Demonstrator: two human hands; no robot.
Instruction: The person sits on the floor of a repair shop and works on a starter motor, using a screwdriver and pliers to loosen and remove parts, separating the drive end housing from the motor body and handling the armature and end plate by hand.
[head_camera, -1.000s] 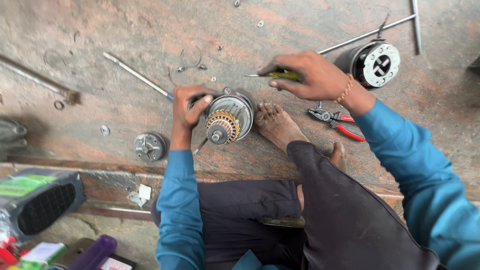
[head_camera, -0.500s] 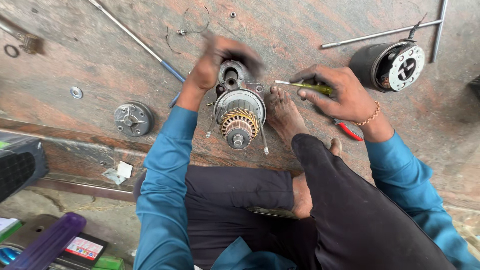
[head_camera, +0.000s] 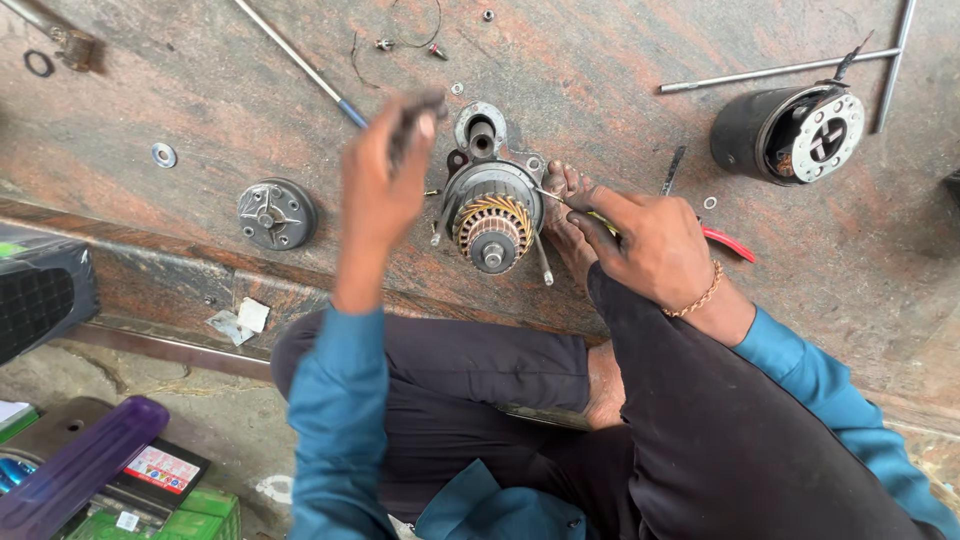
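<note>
Near the centre of the frame I see the round grey metal motor assembly with its exposed copper-wound armature (head_camera: 492, 215) standing on the reddish-brown stone floor (head_camera: 600, 90), its shaft end pointing up at me. A bare foot (head_camera: 568, 225) presses against its right side.

My left hand (head_camera: 385, 175) is raised just left of the motor, fingers curled shut around a small dark tool (head_camera: 412, 112); the tool is blurred, so I can only guess it is a handle or driver of some sort.

My right hand (head_camera: 650, 240) sits right of the motor, over the foot, fingers pinched on a thin screwdriver with a yellow-green handle (head_camera: 575, 205), its metal tip touching the rim of the motor housing. A beaded bracelet (head_camera: 700, 297) circles that wrist.

A pair of red-handled pliers (head_camera: 728, 243) lies just behind the right hand. At upper right rests a black cylindrical motor housing with a white end plate (head_camera: 790, 135), beside long steel rods (head_camera: 770, 72). Left of centre lies a round grey metal end cover (head_camera: 276, 214), and further left a flat steel washer (head_camera: 163, 155). A purple plastic case (head_camera: 80, 465) lies at lower left.
</note>
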